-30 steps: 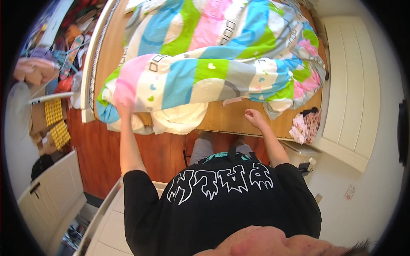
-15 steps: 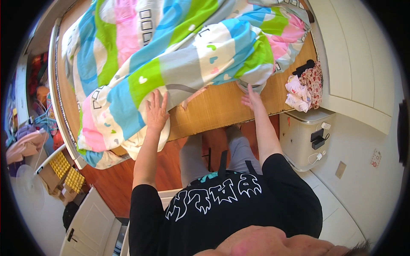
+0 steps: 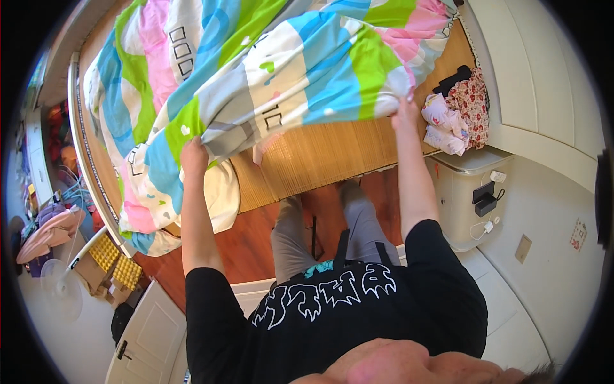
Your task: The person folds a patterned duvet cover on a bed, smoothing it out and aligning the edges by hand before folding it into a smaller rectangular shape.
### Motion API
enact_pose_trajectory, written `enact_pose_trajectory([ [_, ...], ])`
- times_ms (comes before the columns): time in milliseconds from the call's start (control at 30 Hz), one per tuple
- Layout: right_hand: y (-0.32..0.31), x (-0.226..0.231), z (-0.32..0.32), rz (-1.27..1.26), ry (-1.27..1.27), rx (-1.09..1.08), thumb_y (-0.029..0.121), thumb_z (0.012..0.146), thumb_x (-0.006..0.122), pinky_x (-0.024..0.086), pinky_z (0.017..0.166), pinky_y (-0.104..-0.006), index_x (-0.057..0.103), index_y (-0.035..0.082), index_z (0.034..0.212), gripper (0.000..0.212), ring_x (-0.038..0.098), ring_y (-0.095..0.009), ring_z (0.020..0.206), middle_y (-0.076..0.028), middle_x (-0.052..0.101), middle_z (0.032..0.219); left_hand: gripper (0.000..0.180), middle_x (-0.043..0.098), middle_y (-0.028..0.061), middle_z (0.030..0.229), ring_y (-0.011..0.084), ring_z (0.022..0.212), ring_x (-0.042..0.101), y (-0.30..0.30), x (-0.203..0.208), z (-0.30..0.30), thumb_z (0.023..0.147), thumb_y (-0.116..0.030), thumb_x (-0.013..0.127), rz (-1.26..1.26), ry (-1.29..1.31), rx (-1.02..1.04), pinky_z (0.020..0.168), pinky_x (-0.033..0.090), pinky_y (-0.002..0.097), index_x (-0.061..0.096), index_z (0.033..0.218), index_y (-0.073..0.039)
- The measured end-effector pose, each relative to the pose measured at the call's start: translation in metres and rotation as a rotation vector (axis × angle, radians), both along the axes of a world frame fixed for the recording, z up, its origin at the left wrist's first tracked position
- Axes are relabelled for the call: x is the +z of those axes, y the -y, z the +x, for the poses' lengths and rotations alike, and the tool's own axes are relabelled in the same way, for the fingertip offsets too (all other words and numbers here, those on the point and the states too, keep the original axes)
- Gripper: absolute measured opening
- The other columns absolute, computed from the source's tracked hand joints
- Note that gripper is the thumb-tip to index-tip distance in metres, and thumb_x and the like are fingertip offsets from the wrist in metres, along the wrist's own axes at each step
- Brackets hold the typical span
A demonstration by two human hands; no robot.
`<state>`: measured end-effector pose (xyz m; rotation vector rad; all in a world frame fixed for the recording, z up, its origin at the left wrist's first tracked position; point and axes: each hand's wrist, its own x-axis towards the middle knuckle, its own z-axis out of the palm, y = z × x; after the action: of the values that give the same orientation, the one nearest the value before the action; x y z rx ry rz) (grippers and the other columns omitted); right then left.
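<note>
A large quilt (image 3: pixel 268 83) in white, blue, green, pink and grey lies bunched over the bed. My left hand (image 3: pixel 194 155) is closed on its near edge, at a green and grey patch. At the near right corner, my right hand (image 3: pixel 403 114) grips the same edge. Between the two hands the cloth is drawn fairly taut. Below that edge a tan bed mat (image 3: pixel 320 153) shows. A cream cloth (image 3: pixel 220 195) hangs over the bed's front edge beside my left forearm. The fingertips of both hands are partly hidden by the fabric.
Folded clothes (image 3: pixel 457 115) lie at the bed's right corner. A cream bedside cabinet (image 3: pixel 464 192) with a black device and chargers stands to the right. At left are a white fan (image 3: pixel 61 288), yellow egg trays (image 3: pixel 115 262) and a white door (image 3: pixel 150 336). The floor (image 3: pixel 256 246) is reddish wood.
Both hands, spread open before, have closed on the quilt's edge. The left moved left and the right moved up and right, and the cloth between them has stretched out.
</note>
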<state>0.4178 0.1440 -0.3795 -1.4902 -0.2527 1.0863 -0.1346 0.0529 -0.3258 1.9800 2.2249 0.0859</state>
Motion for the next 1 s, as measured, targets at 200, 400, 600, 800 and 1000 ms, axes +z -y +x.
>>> enact_pose_trajectory([
  [200, 0.061, 0.199, 0.099, 0.088, 0.204, 0.125, 0.011, 0.089, 0.048, 0.048, 0.076, -0.0301, 0.054, -0.002, 0.112, 0.027, 0.057, -0.017, 0.090, -0.010, 0.057, 0.102, 0.012, 0.055, 0.0209, 0.074, 0.0402, 0.071, 0.053, 0.036, 0.151, -0.012, 0.071, -0.002, 0.049, 0.083, 0.125, -0.096, 0.063, 0.042, 0.0471, 0.056, 0.080, 0.000],
  [400, 0.096, 0.293, 0.172, 0.073, 0.376, 0.097, 0.006, 0.085, 0.046, 0.048, 0.086, -0.0341, 0.054, -0.001, 0.115, 0.031, 0.056, -0.019, 0.101, -0.013, 0.056, 0.112, 0.021, 0.058, 0.0202, 0.073, 0.0360, 0.076, 0.058, 0.044, 0.168, 0.042, 0.075, -0.013, 0.047, -0.012, 0.192, 0.115, 0.069, 0.045, 0.0393, 0.063, 0.082, -0.001],
  [600, 0.114, 0.243, 0.088, 0.127, -0.015, 0.287, 0.007, 0.086, 0.050, 0.051, 0.074, -0.0280, 0.056, 0.001, 0.107, 0.023, 0.059, -0.014, 0.084, -0.006, 0.060, 0.098, 0.053, 0.055, 0.0183, 0.116, 0.0321, 0.101, 0.056, 0.040, 0.132, 0.151, 0.075, -0.012, 0.064, -0.113, 0.345, -0.166, 0.082, 0.047, 0.0364, 0.048, 0.125, -0.010],
  [800, 0.137, 0.263, 0.002, 0.177, 0.069, 0.494, 0.007, 0.083, 0.053, 0.044, 0.058, -0.0280, 0.056, 0.001, 0.085, 0.007, 0.053, -0.013, 0.064, -0.004, 0.057, 0.074, 0.109, 0.037, 0.0171, 0.136, 0.0286, 0.114, 0.048, 0.095, 0.194, 0.328, 0.058, -0.017, 0.084, -0.155, 0.858, -0.432, 0.091, 0.043, 0.0389, 0.017, 0.143, -0.005],
  [1000, 0.141, 0.329, -0.031, 0.409, 0.433, 0.830, 0.006, 0.081, 0.053, 0.044, 0.061, -0.0303, 0.051, 0.001, 0.091, 0.011, 0.054, -0.014, 0.066, -0.007, 0.057, 0.073, 0.066, 0.057, 0.0081, 0.112, 0.0182, 0.099, 0.056, 0.077, 0.212, 0.385, 0.079, -0.004, 0.060, -0.020, 1.154, -0.075, 0.087, 0.043, 0.0294, 0.031, 0.137, -0.009],
])
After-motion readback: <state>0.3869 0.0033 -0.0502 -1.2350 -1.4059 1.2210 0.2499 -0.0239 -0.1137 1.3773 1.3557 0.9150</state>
